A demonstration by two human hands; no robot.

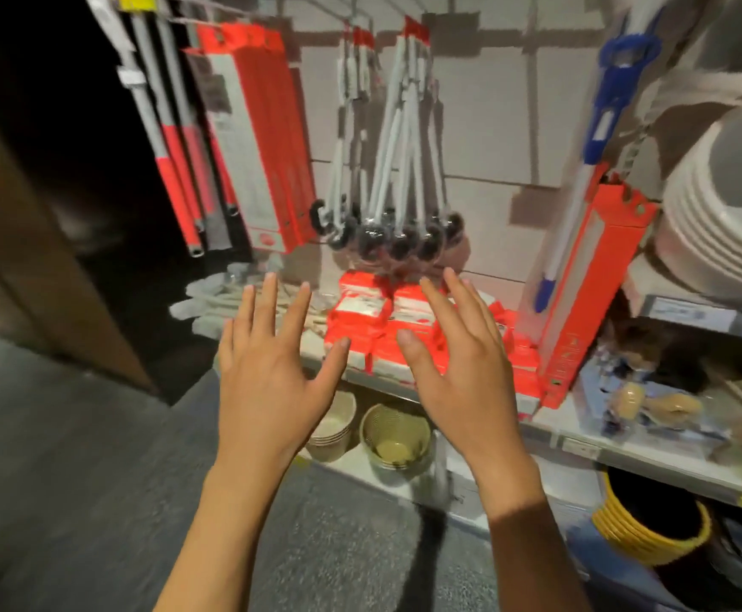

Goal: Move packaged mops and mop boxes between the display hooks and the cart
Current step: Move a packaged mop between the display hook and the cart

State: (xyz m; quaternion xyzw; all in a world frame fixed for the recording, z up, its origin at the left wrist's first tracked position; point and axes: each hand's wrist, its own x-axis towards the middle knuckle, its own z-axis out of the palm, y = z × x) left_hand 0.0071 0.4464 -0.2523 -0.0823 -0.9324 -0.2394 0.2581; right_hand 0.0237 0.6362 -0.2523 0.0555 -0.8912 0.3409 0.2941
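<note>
Pale panelled back wall (492,125) with hooks up top, blurry from motion. Below it a grey metal shelf (625,452) runs from centre out to 4 o'clock, price-tag strip along its edge. Speckled grey floor (95,479) fills 7 to 8 o'clock.

Tall mop boxes (258,139), flat orange-and-grey cardboard, hang in a row at 11 o'clock. Left of them, packaged mops (179,161), with grey metal poles and orange grips, hang tilted. Another orange mop box (585,298) stands leaning at 3 o'clock on the shelf, a blue-and-white plastic handled tool (603,103) just beside it. Stack of white round plates (722,205) at far 3 o'clock, glossy.

Dead centre at 12: a bunch of white-handled brushes (395,178), round black heads in shiny wrap, hanging from hooks. Under them small orange packets (373,320) piled on the shelf (print unreadable). White stringy mop heads (219,298) lie to their left.

Lower shelf at 6 o'clock: ribbed beige round bins (395,439), nested. Yellow-rimmed dark bucket stack (651,519) at 4 to 5 o'clock.

Left hand (267,368) and right hand (462,360) both raised in front of the shelf, palms away, fingers straight and spread, holding nothing, touching nothing. No cart visible.
</note>
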